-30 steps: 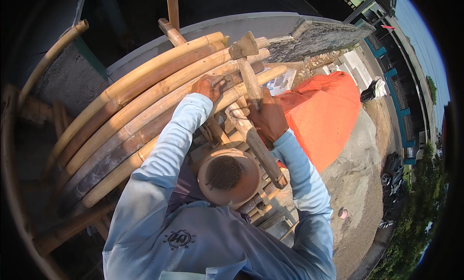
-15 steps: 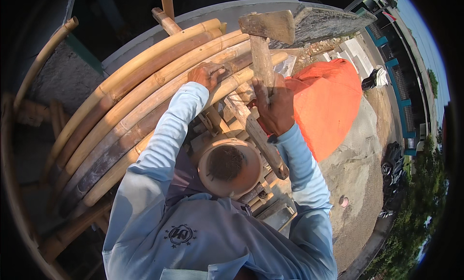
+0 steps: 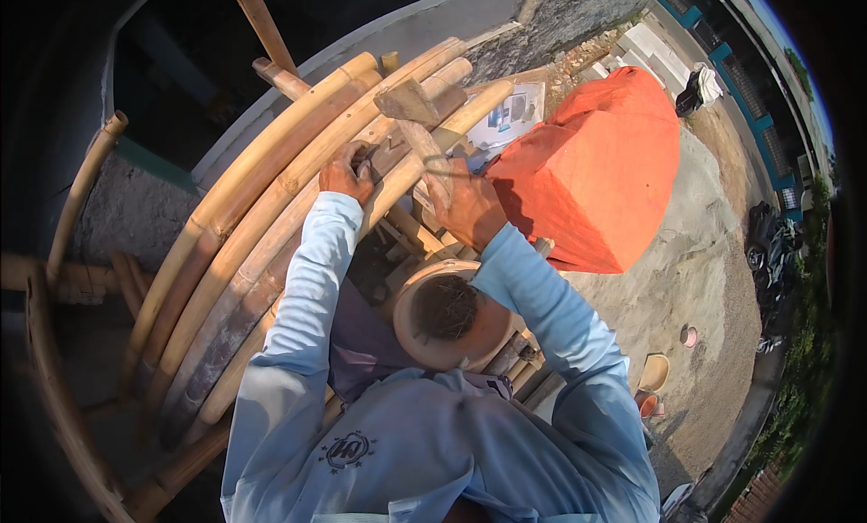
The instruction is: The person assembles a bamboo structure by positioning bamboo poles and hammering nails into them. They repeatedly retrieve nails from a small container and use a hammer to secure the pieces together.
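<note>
One axe, long axis aslant, head upper-left

The location is an outdoor construction site in direct sunlight. Identifying features are the row of bamboo poles, the rough masonry wall, the sand heap, the orange tarpaulin and the round bucket containing nails.
</note>
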`<control>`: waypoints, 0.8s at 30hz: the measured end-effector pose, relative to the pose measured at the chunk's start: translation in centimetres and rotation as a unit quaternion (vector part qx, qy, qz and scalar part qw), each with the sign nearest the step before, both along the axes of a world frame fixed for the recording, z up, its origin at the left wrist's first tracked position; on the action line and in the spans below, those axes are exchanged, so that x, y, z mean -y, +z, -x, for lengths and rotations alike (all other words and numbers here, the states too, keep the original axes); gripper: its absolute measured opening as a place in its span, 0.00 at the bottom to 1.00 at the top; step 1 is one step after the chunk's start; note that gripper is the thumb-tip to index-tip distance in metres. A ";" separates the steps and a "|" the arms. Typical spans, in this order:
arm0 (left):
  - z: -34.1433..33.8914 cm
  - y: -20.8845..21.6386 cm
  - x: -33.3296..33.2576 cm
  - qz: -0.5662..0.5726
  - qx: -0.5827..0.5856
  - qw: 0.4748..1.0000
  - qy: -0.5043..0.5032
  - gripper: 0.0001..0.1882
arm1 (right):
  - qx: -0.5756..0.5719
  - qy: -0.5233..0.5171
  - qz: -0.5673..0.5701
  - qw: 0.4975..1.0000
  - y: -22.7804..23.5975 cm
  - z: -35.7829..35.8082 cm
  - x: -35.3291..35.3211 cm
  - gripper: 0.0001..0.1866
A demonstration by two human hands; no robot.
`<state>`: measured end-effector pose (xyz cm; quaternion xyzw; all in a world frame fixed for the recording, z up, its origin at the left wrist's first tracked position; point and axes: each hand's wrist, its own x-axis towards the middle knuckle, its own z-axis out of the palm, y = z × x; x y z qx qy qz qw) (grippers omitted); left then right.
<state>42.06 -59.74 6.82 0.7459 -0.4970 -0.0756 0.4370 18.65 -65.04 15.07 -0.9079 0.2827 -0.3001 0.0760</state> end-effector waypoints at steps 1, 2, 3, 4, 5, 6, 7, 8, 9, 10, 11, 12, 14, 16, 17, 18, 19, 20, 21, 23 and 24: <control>0.2 0.3 -0.5 0.002 0.066 0.998 0.012 0.20 | -0.102 -0.018 -0.117 0.988 -1.3 -0.2 0.4 0.18; 0.0 0.1 -0.5 0.003 0.057 0.998 0.002 0.19 | -0.198 -0.032 -0.220 0.955 -1.0 -0.7 0.8 0.17; -0.2 -0.2 -0.7 0.004 0.047 0.999 -0.007 0.18 | -0.130 -0.024 -0.205 0.970 -0.6 -1.0 0.9 0.18; -0.6 -0.4 -0.6 0.006 0.038 0.999 -0.015 0.17 | -0.061 -0.015 -0.190 0.980 0.0 -1.2 1.0 0.18; 0.1 0.6 -1.0 -0.032 0.018 0.999 0.001 0.19 | 0.001 -0.004 -0.189 0.982 0.4 -1.2 0.1 0.19; 0.3 1.4 -1.0 -0.043 0.022 0.999 -0.001 0.21 | 0.066 0.006 -0.179 0.982 1.5 -1.3 -0.3 0.20; 0.5 2.0 -1.2 -0.054 0.027 0.998 -0.001 0.23 | 0.164 0.005 -0.147 0.975 2.9 -1.2 -0.7 0.20; 0.4 2.2 -1.3 -0.064 0.032 0.997 0.001 0.25 | 0.261 0.007 -0.113 0.959 4.9 -0.9 -1.0 0.20; 0.1 1.7 -1.0 -0.058 0.017 0.998 -0.013 0.25 | 0.355 0.004 -0.079 0.932 6.5 -0.7 -1.5 0.20; -0.2 1.2 -1.1 -0.060 0.010 0.998 -0.011 0.26 | 0.481 0.133 -0.112 0.859 7.5 -1.0 -1.8 0.21; -0.2 1.0 -0.9 -0.058 0.002 0.998 -0.013 0.26 | 0.440 0.118 -0.080 0.887 5.7 -0.3 -1.5 0.19; 0.0 1.0 -0.5 -0.054 -0.008 0.998 -0.018 0.26 | 0.395 0.101 -0.044 0.912 2.5 0.6 -1.0 0.18; 1.0 1.9 -0.7 -0.067 -0.001 0.998 -0.017 0.25 | -0.022 -0.063 -0.179 0.982 -4.5 0.6 -1.8 0.17; 0.1 1.7 -0.9 -0.070 0.019 0.997 -0.013 0.25 | -0.064 -0.058 -0.186 0.979 -5.3 0.2 -1.8 0.18; -0.4 2.2 0.3 -0.053 0.034 0.998 -0.009 0.24 | -0.084 -0.051 -0.174 0.980 -5.0 -0.2 -0.3 0.19; -0.5 1.9 -0.6 -0.061 0.043 0.997 -0.002 0.24 | 0.038 -0.016 -0.151 0.988 -3.3 -0.7 -0.4 0.19; -0.4 1.4 -1.3 -0.067 0.048 0.997 0.002 0.24 | 0.157 0.014 -0.124 0.980 -0.5 -1.1 -0.4 0.20; -0.5 1.5 -1.2 -0.066 0.044 0.997 0.000 0.23 | 0.219 0.021 -0.148 0.964 1.3 -0.9 0.1 0.19; -0.4 1.7 -0.9 -0.068 0.036 0.997 -0.005 0.23 | 0.276 0.022 -0.173 0.945 2.7 0.1 0.5 0.18; 0.2 2.0 -0.7 -0.070 0.024 0.997 -0.016 0.22 | 0.359 0.038 -0.174 0.916 2.3 0.7 0.3 0.18; 0.3 2.1 -0.7 -0.078 0.019 0.997 -0.017 0.22 | 0.386 0.053 -0.149 0.909 0.7 0.9 -0.2 0.18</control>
